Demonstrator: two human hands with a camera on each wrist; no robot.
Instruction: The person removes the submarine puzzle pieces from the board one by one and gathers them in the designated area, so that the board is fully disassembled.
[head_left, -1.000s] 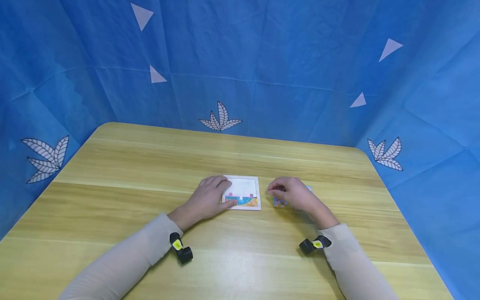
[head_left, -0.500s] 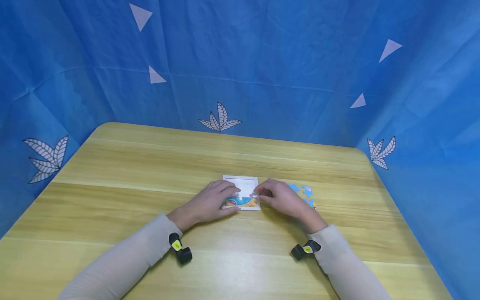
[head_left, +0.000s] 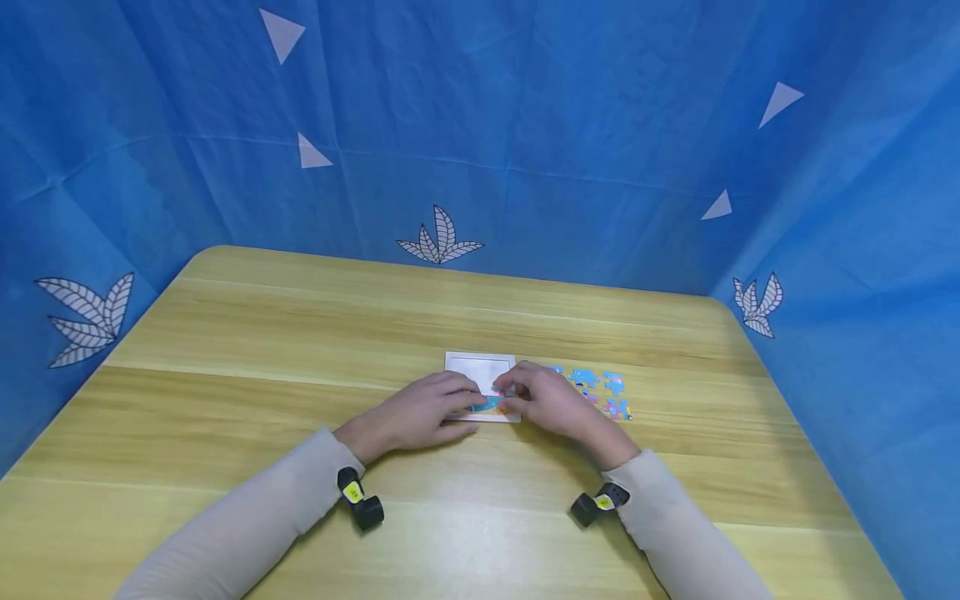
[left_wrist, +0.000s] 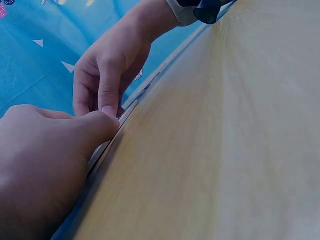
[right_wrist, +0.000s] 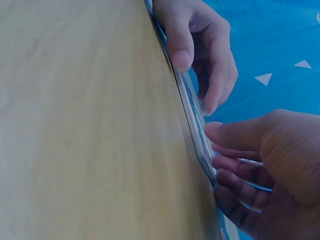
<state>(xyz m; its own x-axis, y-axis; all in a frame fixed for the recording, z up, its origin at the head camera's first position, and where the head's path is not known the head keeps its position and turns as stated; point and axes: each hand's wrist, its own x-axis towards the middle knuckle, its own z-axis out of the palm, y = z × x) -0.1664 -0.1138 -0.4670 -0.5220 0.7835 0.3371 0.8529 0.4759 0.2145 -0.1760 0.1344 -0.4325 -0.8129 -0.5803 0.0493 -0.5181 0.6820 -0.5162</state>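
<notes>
A white-framed jigsaw tray (head_left: pixel 480 356) lies flat on the table, with a blue and orange strip of picture along its near side and a white bare area behind it. My left hand (head_left: pixel 420 412) rests at the tray's left side, thumb by the near edge and fingers reaching over the picture. At the tray's right side, my right hand (head_left: pixel 555 404) pinches a small puzzle piece just over the picture strip, the piece mostly hidden by the fingertips. In the right wrist view, the right thumb and fingers are close to the tray edge (right_wrist: pixel 197 135).
Several loose blue and pink puzzle pieces (head_left: pixel 585 377) lie right of the tray, partly behind the right hand. The wooden table (head_left: pixel 300 333) is bounded by a blue curtain (head_left: pixel 480 125) behind and at the sides. Each wrist wears a black camera (head_left: pixel 365 510).
My right hand has moved left from the loose pieces to the tray, bringing a puzzle piece. The left hand has shifted slightly right and its fingers now reach over the picture.
</notes>
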